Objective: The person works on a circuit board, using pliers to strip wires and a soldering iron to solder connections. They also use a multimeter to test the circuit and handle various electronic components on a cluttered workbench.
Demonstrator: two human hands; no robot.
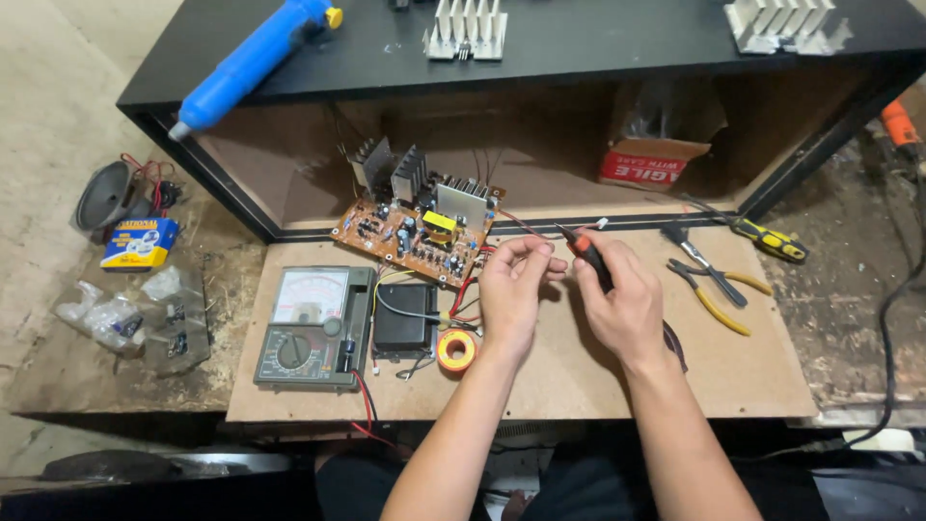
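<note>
My left hand (513,289) pinches a thin red wire (521,228) that runs back to an orange circuit board (415,236) fitted with heat sinks and a yellow transformer. Beside it, my right hand (625,304) grips a small tool with a red and black handle (585,253), its tip close to my left fingers. Both hands hover over a brown fibreboard sheet (752,367).
An analog multimeter (309,328), a black box (405,316) and a solder spool (456,349) lie left of my hands. Yellow-handled pliers (719,299) and a yellow-black screwdriver (772,239) lie to the right. On the black shelf (598,48) rest a blue desoldering pump (253,60) and two heat sinks.
</note>
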